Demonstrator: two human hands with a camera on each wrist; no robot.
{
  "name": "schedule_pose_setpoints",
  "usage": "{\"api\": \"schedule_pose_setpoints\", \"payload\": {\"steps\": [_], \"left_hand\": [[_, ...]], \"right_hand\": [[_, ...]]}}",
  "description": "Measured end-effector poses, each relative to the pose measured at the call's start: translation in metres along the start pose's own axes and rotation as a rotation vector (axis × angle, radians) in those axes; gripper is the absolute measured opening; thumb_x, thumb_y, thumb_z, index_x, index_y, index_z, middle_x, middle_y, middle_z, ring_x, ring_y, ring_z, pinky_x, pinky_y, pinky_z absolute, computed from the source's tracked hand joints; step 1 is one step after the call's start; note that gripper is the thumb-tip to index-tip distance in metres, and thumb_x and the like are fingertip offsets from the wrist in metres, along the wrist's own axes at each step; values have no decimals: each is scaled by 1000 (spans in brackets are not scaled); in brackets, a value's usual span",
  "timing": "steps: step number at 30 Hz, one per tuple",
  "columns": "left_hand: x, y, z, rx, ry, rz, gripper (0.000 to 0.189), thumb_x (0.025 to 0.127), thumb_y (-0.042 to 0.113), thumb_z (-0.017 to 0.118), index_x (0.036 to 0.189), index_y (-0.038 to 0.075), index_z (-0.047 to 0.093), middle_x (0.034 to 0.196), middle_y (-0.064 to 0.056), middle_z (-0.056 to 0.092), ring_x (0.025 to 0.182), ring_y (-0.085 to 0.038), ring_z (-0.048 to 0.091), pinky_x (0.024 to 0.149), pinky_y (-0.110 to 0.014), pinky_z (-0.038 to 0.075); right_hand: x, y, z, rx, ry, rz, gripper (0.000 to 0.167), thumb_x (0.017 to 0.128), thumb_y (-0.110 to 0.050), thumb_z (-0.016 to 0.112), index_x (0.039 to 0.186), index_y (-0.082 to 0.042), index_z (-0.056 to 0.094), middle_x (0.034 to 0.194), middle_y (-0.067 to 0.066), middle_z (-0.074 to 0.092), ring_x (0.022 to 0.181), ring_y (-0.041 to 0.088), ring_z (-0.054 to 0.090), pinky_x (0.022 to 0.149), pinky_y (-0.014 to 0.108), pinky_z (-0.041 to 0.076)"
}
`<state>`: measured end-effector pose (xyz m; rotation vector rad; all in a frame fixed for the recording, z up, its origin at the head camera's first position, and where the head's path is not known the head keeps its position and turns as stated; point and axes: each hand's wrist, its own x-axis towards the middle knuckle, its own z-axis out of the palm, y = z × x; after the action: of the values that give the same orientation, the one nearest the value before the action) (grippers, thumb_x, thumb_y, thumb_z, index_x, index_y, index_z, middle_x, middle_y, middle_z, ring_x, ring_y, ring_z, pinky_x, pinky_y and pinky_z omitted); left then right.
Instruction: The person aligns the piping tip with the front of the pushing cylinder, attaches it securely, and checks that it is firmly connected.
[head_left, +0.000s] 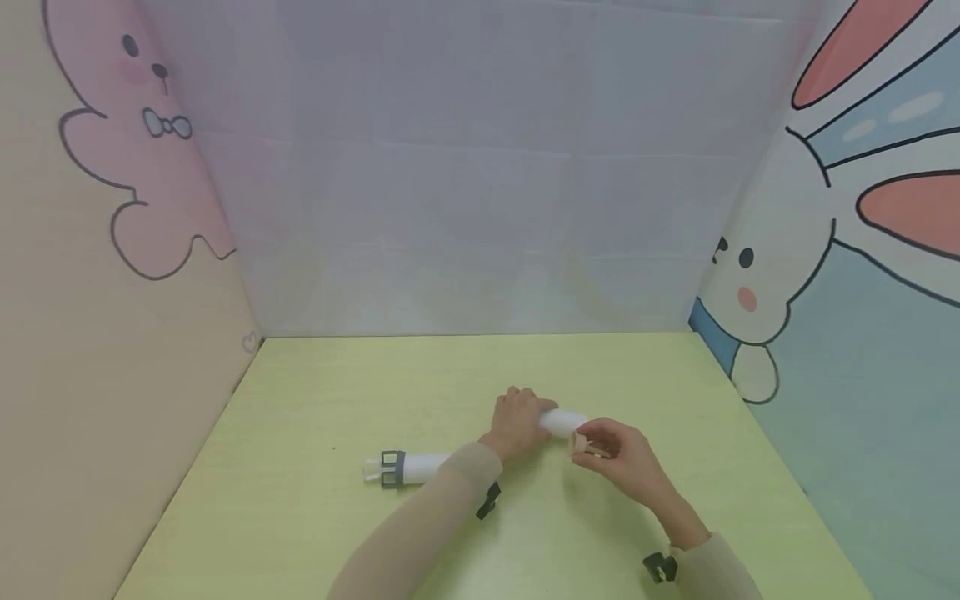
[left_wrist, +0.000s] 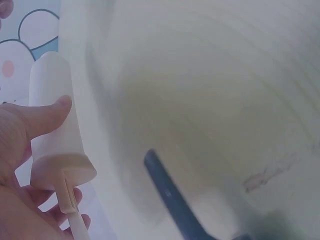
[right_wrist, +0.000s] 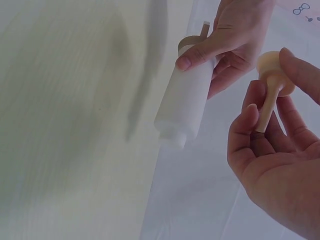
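Note:
My left hand point(head_left: 517, 423) holds a white tube point(head_left: 562, 422) above the table, thumb laid along its side. In the left wrist view, a beige collar point(left_wrist: 62, 170) with a narrow stem sits at one end of this tube. The tube's other end steps down to a narrower tip in the right wrist view. My right hand point(head_left: 628, 458) pinches a loose beige cup-shaped piece point(right_wrist: 274, 75) with a slim stem between thumb and fingers. That piece is close beside the tube, apart from it in the right wrist view.
A second white tube point(head_left: 422, 468) lies on the yellow-green table point(head_left: 315, 533), left of my hands and partly behind my left sleeve. A dark grey pronged collar point(head_left: 392, 469) surrounds its left end. A pale back wall point(head_left: 480, 208) and two cartoon-printed side walls border the table.

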<state>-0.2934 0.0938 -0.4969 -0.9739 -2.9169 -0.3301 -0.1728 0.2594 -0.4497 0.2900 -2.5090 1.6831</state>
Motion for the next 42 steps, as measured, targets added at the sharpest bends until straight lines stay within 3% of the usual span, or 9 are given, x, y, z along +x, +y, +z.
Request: {"api": "schedule_pose_setpoints", "payload": {"steps": [6,15,21,24,30,34,37,42], "left_hand": [[1,0,-14,-1,-4,-19,43,77,38,78,118,34,67,102,4,64,87,-19,50,73,-37,41],[-4,-7,-31,17,19,-19,43,74,40,80,115,34,69,101,4,66,85,-20,52,71,-37,42],[-10,-14,-41,46,56,3,44,73,43,80,114,34,69,101,1,66,85,-22,54,67,-37,44],[-15,-19,-43,45,81,5,44,72,43,80,114,34,69,100,2,67,84,-22,55,65,-37,45],[-27,-33,-48,-14,116,-12,44,71,39,82,114,32,70,100,1,67,86,-24,56,67,-38,45],[-36,-41,-53,-33,123,-23,47,72,39,82,117,31,69,103,0,66,91,-25,55,71,-40,45],[-43,-44,-58,-52,135,-22,47,72,38,82,117,30,69,102,0,66,92,-26,56,72,-41,45],[-53,-47,-63,-75,153,-10,47,71,36,83,116,29,70,100,0,67,91,-25,56,71,-40,46]], "right_hand": [[0,-22,-5,-56,5,-13,29,77,3,76,103,7,63,98,20,66,83,32,65,71,32,53],[7,6,-12,-81,43,-27,31,77,-3,78,106,1,65,101,14,66,86,26,65,72,29,53],[7,-20,-14,-69,28,-28,29,79,3,75,105,7,63,100,20,65,88,34,65,73,32,53],[7,-22,-15,-93,36,-22,29,79,1,75,105,7,63,99,19,65,87,33,65,72,31,53],[11,1,-18,-153,53,-9,33,80,-11,78,109,-3,66,102,9,67,84,22,63,71,30,51],[13,6,-17,-150,50,-6,34,80,-15,78,110,-5,66,103,8,66,85,21,62,72,30,51],[13,4,-14,-148,46,-4,33,80,-13,78,110,-4,66,103,9,67,84,22,62,72,29,51],[12,-21,-9,-140,24,10,31,80,-4,76,107,4,65,99,15,66,82,27,62,70,31,51]]}}
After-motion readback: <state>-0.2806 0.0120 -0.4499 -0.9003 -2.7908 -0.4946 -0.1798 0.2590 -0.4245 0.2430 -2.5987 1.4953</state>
